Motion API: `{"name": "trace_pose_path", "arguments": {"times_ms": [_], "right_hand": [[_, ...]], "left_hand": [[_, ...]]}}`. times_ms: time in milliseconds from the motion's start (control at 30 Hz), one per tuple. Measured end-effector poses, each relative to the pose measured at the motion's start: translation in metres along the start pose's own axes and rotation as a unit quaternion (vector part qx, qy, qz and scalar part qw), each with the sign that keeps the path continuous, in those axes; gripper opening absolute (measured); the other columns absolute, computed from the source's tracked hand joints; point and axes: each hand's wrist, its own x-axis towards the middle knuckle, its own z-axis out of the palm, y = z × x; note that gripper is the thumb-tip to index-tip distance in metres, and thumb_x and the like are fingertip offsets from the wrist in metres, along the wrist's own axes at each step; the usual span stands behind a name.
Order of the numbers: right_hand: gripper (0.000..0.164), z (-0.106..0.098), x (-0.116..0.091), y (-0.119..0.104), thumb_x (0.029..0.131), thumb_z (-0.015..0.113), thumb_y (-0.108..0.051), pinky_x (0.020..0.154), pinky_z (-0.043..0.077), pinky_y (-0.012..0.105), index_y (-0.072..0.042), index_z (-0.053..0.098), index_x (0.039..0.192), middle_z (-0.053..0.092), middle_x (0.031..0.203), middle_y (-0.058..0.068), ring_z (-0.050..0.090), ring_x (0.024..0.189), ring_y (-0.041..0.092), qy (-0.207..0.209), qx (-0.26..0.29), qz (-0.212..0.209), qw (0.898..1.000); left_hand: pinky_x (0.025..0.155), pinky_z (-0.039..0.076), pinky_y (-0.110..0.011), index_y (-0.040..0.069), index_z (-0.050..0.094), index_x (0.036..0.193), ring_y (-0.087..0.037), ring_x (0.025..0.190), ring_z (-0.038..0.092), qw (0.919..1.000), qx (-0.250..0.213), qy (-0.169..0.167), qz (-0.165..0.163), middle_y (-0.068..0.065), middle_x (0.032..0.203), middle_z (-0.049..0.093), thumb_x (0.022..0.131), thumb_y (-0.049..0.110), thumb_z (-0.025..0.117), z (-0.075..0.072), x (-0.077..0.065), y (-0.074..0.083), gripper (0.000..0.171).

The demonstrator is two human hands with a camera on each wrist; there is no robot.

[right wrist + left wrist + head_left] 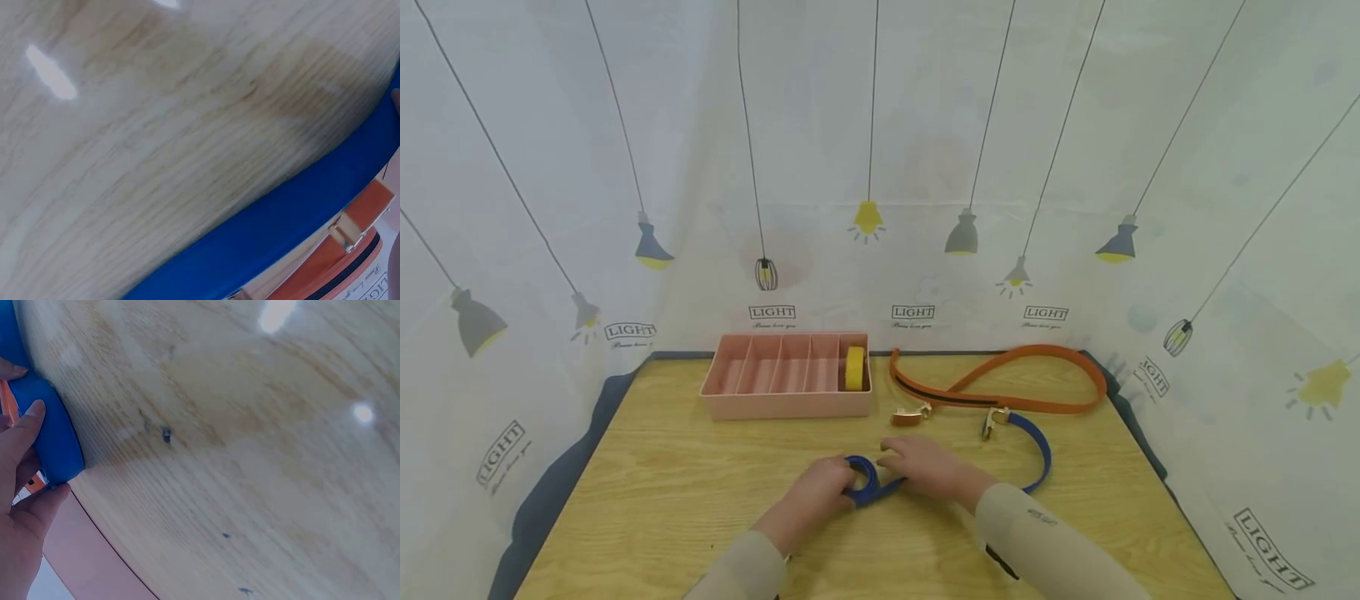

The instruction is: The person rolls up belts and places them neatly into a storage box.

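A blue belt [1046, 454] lies partly coiled near the middle of the table. My left hand [822, 490] grips the coil, thumb and fingers pinching its edges in the left wrist view, where the blue band [61, 440] stands on edge. Just right of the coil, my right hand [931, 468] pinches the strap, its forefinger stretched toward the coil. Past this hand the loose length bends round to a gold buckle [994, 419] on the right. In the right wrist view the strap [262, 231] runs diagonally, a fingertip against it at the right edge.
A pink divided tray [790, 407] stands at the back, with a yellow roll [854, 368] in its rightmost compartment. An orange belt [1078, 407] with a gold buckle [913, 414] lies looped at the back right. A printed curtain [820, 183] hangs behind the wooden table [655, 492].
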Motion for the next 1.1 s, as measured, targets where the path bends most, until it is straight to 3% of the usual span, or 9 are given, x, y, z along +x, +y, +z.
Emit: {"name": "trace_pose_path", "arguments": {"times_ms": [100, 300, 333, 500, 567, 733, 900, 1100], "right_hand": [[0.044, -0.004, -0.001, 0.003, 0.082, 0.079, -0.023, 0.083, 0.049, 0.028, -0.016, 0.063, 0.123, 0.054, 0.115, 0.003, 0.057, 0.098, 0.015, 0.002, -0.027, 0.005, 1.0], [0.029, -0.009, 0.007, -0.001, 0.092, 0.067, -0.012, 0.07, 0.041, 0.025, -0.025, 0.061, 0.118, 0.051, 0.098, -0.005, 0.046, 0.077, 0.009, 0.018, -0.116, -0.042, 0.992], [0.027, -0.009, 0.008, -0.002, 0.093, 0.064, -0.012, 0.071, 0.04, 0.025, -0.026, 0.06, 0.116, 0.051, 0.098, -0.006, 0.045, 0.077, 0.01, 0.02, -0.129, -0.055, 0.99], [0.021, -0.003, 0.011, -0.007, 0.092, 0.064, -0.012, 0.082, 0.043, 0.029, -0.026, 0.064, 0.108, 0.055, 0.106, -0.005, 0.051, 0.088, 0.012, 0.036, -0.146, -0.094, 0.984], [0.019, -0.001, 0.012, -0.01, 0.091, 0.066, -0.014, 0.087, 0.044, 0.03, -0.026, 0.067, 0.105, 0.056, 0.111, -0.004, 0.053, 0.094, 0.013, 0.039, -0.143, -0.094, 0.985], [0.019, -0.003, 0.017, -0.016, 0.09, 0.067, -0.017, 0.093, 0.042, 0.029, -0.028, 0.069, 0.105, 0.056, 0.12, -0.007, 0.052, 0.102, 0.012, 0.01, -0.154, -0.082, 0.985], [0.016, -0.005, 0.022, -0.02, 0.091, 0.065, -0.017, 0.092, 0.04, 0.027, -0.027, 0.067, 0.103, 0.06, 0.107, -0.013, 0.049, 0.1, 0.011, -0.025, -0.154, -0.051, 0.986], [0.018, -0.009, 0.028, -0.026, 0.09, 0.067, -0.018, 0.09, 0.041, 0.026, -0.029, 0.069, 0.103, 0.065, 0.099, -0.016, 0.052, 0.097, 0.008, -0.006, -0.153, -0.031, 0.988]], "left_hand": [[0.082, 0.051, -0.032, 0.016, 0.063, 0.068, -0.017, 0.082, 0.063, 0.9997, -0.001, -0.009, 0.025, 0.007, 0.073, 0.058, 0.068, 0.02, 0.086, 0.0, 0.0, 0.004, 0.024], [0.076, 0.05, -0.025, 0.016, 0.071, 0.08, -0.007, 0.079, 0.058, 0.9962, -0.006, -0.024, 0.083, 0.009, 0.079, 0.061, 0.07, 0.02, 0.086, 0.002, 0.004, 0.007, 0.018], [0.075, 0.05, -0.025, 0.017, 0.072, 0.083, -0.007, 0.08, 0.058, 0.996, -0.014, -0.027, 0.084, 0.01, 0.082, 0.061, 0.071, 0.019, 0.085, 0.002, 0.004, 0.005, 0.018], [0.091, 0.05, -0.033, 0.017, 0.074, 0.09, -0.02, 0.103, 0.063, 0.9957, -0.042, -0.026, 0.078, 0.005, 0.095, 0.066, 0.072, 0.013, 0.085, -0.003, 0.001, -0.003, 0.021], [0.099, 0.046, -0.037, 0.016, 0.075, 0.09, -0.022, 0.107, 0.063, 0.9955, -0.025, -0.017, 0.09, 0.003, 0.095, 0.068, 0.072, 0.012, 0.084, -0.006, 0.0, -0.006, 0.021], [0.101, 0.044, -0.04, 0.013, 0.075, 0.091, -0.028, 0.111, 0.062, 0.9928, 0.02, 0.007, 0.118, 0.002, 0.096, 0.07, 0.074, 0.012, 0.082, -0.012, -0.001, -0.007, 0.02], [0.098, 0.046, -0.043, 0.011, 0.074, 0.099, -0.035, 0.118, 0.057, 0.9953, 0.014, 0.008, 0.095, -0.003, 0.108, 0.068, 0.078, 0.01, 0.08, -0.012, -0.003, -0.005, 0.022], [0.097, 0.047, -0.042, 0.01, 0.073, 0.099, -0.03, 0.113, 0.06, 0.9985, 0.0, 0.021, 0.05, -0.004, 0.105, 0.067, 0.08, 0.022, 0.081, -0.003, -0.001, 0.0, 0.024]]}}
